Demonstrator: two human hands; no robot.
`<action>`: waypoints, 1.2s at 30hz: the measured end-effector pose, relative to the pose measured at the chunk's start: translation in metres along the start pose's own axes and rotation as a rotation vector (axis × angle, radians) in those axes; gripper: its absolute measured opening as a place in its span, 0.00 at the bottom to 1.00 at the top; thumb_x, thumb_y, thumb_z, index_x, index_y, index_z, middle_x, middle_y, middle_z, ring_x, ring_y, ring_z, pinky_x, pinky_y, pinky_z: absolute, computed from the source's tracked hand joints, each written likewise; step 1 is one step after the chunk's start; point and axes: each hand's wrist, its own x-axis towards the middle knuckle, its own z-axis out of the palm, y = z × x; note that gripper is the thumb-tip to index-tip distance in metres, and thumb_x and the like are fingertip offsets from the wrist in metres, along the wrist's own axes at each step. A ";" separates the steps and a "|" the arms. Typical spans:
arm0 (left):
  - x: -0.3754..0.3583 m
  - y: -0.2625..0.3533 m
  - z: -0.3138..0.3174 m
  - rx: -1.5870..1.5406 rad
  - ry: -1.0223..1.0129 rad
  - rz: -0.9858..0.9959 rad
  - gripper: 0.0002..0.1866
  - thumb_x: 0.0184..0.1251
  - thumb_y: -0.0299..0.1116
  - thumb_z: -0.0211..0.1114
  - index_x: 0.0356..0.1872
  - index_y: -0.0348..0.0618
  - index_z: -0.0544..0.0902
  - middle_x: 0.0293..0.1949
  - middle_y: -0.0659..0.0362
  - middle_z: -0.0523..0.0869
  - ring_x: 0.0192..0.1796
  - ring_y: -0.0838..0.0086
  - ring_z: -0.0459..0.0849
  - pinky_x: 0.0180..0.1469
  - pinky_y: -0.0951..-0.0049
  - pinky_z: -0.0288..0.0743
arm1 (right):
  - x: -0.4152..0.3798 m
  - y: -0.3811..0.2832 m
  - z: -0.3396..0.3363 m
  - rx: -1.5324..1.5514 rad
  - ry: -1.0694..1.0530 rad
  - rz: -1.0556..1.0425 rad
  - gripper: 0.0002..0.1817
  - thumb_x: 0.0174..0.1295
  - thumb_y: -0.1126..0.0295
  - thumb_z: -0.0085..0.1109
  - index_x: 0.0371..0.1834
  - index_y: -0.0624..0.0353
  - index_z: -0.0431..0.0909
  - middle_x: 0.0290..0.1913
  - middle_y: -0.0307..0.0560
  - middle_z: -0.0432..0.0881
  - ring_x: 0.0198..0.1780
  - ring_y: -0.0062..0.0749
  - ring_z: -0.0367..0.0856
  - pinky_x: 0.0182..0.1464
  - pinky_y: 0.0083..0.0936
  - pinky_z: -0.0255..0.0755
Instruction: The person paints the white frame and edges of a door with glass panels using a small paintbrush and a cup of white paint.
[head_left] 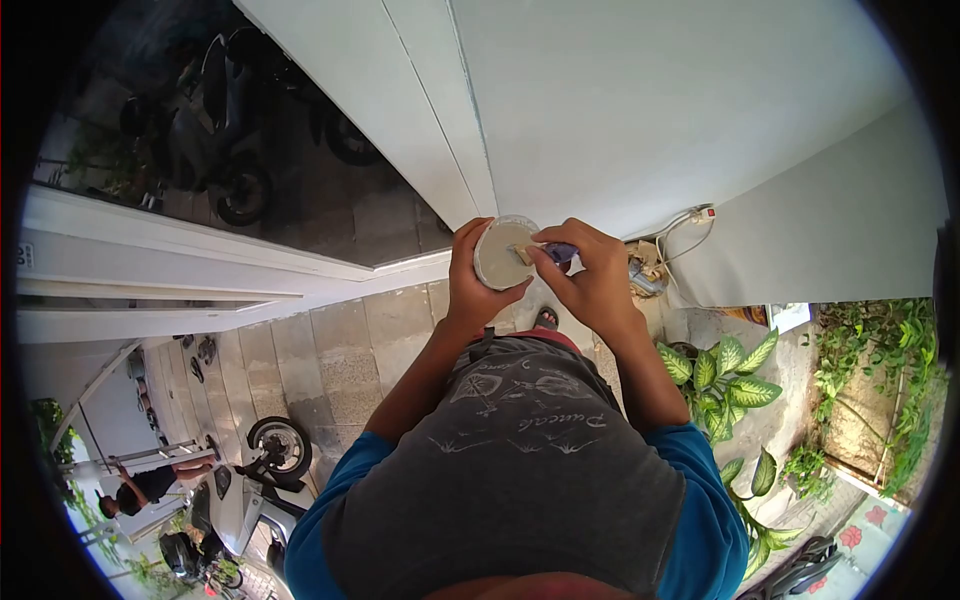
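Note:
My left hand (472, 280) wraps around the side of a round tub (488, 238) of pale greyish paint, held out in front of my chest. In my right hand (592, 268) is a paintbrush (562, 253) with a dark purple handle, pinched between thumb and fingers. The brush's light bristles point left and reach over the rim, down at the paint surface. Part of the handle is hidden by my fingers.
A white wall (620, 110) rises close ahead, beside a dark glass pane (300, 180). A cable with a power socket (706, 213) lies at right, near leafy plants (722, 380). Behind on the left are a parked motorbike (245, 500) and a person (150, 485).

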 end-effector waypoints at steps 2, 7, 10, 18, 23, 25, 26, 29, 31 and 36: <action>0.006 -0.005 -0.003 0.028 -0.042 0.018 0.50 0.40 0.28 0.88 0.69 0.42 0.70 0.66 0.50 0.71 0.68 0.58 0.76 0.67 0.59 0.76 | -0.004 -0.001 0.003 0.091 0.106 0.145 0.07 0.62 0.72 0.74 0.38 0.62 0.87 0.30 0.43 0.88 0.26 0.23 0.85 0.29 0.21 0.76; 0.021 -0.026 -0.025 -0.054 -0.157 0.021 0.50 0.40 0.28 0.87 0.70 0.41 0.70 0.66 0.51 0.71 0.68 0.60 0.76 0.68 0.60 0.74 | -0.020 0.010 0.032 0.157 0.385 0.282 0.06 0.63 0.73 0.74 0.37 0.64 0.86 0.27 0.40 0.88 0.28 0.15 0.83 0.31 0.16 0.74; 0.030 -0.041 -0.049 -0.098 -0.241 0.049 0.49 0.42 0.28 0.86 0.70 0.39 0.70 0.66 0.52 0.71 0.67 0.61 0.76 0.68 0.61 0.73 | -0.028 0.002 0.057 0.424 0.610 0.504 0.08 0.66 0.72 0.72 0.34 0.65 0.82 0.29 0.43 0.87 0.28 0.21 0.84 0.33 0.17 0.75; 0.045 -0.067 -0.093 -0.130 -0.439 0.132 0.48 0.42 0.32 0.86 0.68 0.38 0.71 0.64 0.51 0.73 0.66 0.60 0.77 0.68 0.60 0.72 | -0.058 0.002 0.137 0.863 0.983 0.605 0.09 0.70 0.71 0.69 0.39 0.64 0.79 0.29 0.44 0.83 0.28 0.27 0.82 0.34 0.23 0.76; 0.044 -0.080 -0.107 -0.126 -0.477 0.163 0.47 0.45 0.34 0.85 0.68 0.37 0.70 0.63 0.51 0.74 0.66 0.61 0.77 0.67 0.60 0.72 | -0.070 -0.001 0.156 1.013 1.113 0.566 0.08 0.73 0.69 0.65 0.44 0.64 0.79 0.32 0.44 0.83 0.29 0.28 0.81 0.34 0.27 0.76; 0.040 -0.081 -0.110 -0.162 -0.481 0.148 0.47 0.46 0.34 0.85 0.69 0.37 0.69 0.63 0.51 0.74 0.65 0.61 0.77 0.67 0.60 0.73 | -0.073 -0.001 0.157 1.042 1.119 0.568 0.10 0.74 0.68 0.64 0.45 0.64 0.79 0.33 0.44 0.84 0.30 0.28 0.81 0.35 0.28 0.77; 0.038 -0.082 -0.111 -0.189 -0.475 0.124 0.47 0.47 0.35 0.85 0.69 0.36 0.69 0.62 0.52 0.75 0.65 0.62 0.77 0.67 0.61 0.73 | -0.074 -0.001 0.157 1.076 1.111 0.578 0.11 0.76 0.66 0.63 0.47 0.65 0.80 0.34 0.45 0.84 0.31 0.28 0.81 0.36 0.28 0.77; 0.028 -0.086 -0.116 -0.170 -0.431 0.141 0.47 0.48 0.35 0.84 0.70 0.36 0.68 0.61 0.53 0.76 0.64 0.63 0.78 0.67 0.61 0.73 | -0.078 0.000 0.157 1.151 1.040 0.597 0.15 0.78 0.62 0.60 0.49 0.65 0.80 0.37 0.48 0.86 0.33 0.29 0.83 0.38 0.28 0.78; 0.020 -0.086 -0.122 -0.133 -0.413 0.116 0.47 0.48 0.34 0.83 0.70 0.36 0.68 0.61 0.52 0.76 0.64 0.63 0.78 0.67 0.61 0.73 | -0.079 -0.001 0.158 1.195 1.037 0.611 0.16 0.78 0.60 0.59 0.50 0.65 0.79 0.38 0.49 0.87 0.35 0.30 0.85 0.40 0.28 0.79; 0.008 -0.089 -0.139 -0.232 -0.346 -0.010 0.45 0.46 0.33 0.83 0.69 0.38 0.70 0.63 0.51 0.74 0.63 0.61 0.79 0.65 0.60 0.75 | -0.074 0.004 0.168 1.269 1.059 0.609 0.17 0.79 0.59 0.57 0.54 0.65 0.77 0.41 0.52 0.88 0.39 0.32 0.88 0.46 0.28 0.82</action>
